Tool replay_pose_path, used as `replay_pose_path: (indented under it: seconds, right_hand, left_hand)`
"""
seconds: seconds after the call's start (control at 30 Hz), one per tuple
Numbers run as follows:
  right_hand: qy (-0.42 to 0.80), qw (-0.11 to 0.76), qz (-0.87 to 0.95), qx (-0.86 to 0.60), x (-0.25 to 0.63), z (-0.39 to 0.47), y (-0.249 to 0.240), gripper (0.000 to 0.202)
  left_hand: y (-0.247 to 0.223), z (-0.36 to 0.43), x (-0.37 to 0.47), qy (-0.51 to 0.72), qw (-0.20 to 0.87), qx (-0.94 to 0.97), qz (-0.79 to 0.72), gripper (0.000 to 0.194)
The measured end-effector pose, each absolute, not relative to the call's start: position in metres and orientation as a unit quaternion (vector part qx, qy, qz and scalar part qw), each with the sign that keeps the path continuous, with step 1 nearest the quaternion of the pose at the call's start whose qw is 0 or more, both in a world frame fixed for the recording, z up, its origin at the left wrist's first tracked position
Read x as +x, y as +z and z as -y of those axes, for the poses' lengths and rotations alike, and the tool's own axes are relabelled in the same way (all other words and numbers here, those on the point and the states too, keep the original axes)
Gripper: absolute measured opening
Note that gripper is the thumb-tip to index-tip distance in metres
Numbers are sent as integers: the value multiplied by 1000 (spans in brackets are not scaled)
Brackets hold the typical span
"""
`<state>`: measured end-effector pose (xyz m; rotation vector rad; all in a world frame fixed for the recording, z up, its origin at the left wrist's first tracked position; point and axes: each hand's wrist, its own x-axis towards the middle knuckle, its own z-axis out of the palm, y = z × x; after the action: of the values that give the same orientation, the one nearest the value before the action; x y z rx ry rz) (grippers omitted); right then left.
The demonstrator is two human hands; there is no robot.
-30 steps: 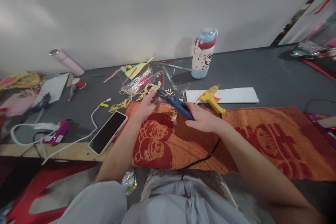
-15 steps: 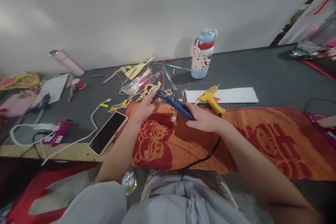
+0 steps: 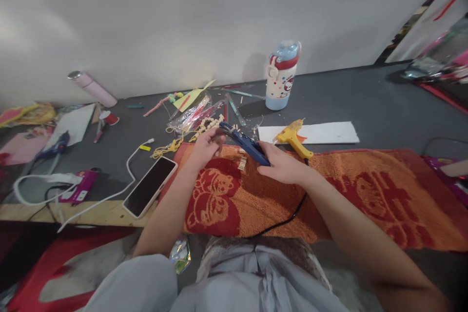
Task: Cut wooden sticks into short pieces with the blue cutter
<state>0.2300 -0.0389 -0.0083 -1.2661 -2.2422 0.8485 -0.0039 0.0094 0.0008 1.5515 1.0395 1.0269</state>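
Note:
My right hand (image 3: 280,162) is wrapped round a blue plier-like cutting tool (image 3: 248,146), its jaws pointing up and to the left. Close to those jaws is my left hand (image 3: 208,147), fingers pinched together; whatever they hold is too small or hidden to name. Below the tool, a row of short pale wooden pieces (image 3: 242,162) lies on the orange and red towel (image 3: 270,209). More small pale bits are scattered on the table just behind the jaws. A beaded string (image 3: 208,126) with yellow cord lies behind my left hand.
A yellow glue gun (image 3: 294,139) rests on a white board (image 3: 336,132), its black cable crossing the towel. A patterned bottle (image 3: 282,75) stands behind. A phone (image 3: 150,186), white cable (image 3: 127,168), plastic packets (image 3: 193,114) and a pink flask (image 3: 93,88) are to the left.
Very little differs. The blue tool and my right hand have shifted slightly left, and my left fingers have curled a bit at the jaws.

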Motion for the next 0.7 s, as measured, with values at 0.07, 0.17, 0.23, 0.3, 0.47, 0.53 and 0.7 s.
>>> replay_pose_path:
  seconds: [0.07, 0.17, 0.23, 0.3, 0.47, 0.53, 0.7]
  right_hand:
    - [288, 224, 801, -475, 227, 40, -12, 52]
    - [245, 248, 802, -485, 223, 41, -17, 56]
    - [220, 251, 805, -490, 221, 41, -20, 57]
    - [208, 243, 809, -493, 221, 40, -21, 58]
    - [207, 254, 819, -471, 225, 38, -20, 61]
    - [217, 258, 824, -456, 228, 37, -20, 62]
    - [245, 268, 833, -417, 235, 33, -19, 64]
  left_hand:
    - [0, -8, -1, 432, 394, 662, -468, 24]
    - [-2, -3, 4, 444, 229, 700, -510, 16]
    - [-4, 1, 6, 445, 184, 705, -520, 19]
    - [-2, 4, 8, 441, 188, 708, -519, 22]
    - [9, 8, 8, 430, 224, 722, -494, 25]
    - [11, 8, 7, 429, 245, 723, -483, 26]
    - [6, 4, 3, 435, 373, 699, -428, 44]
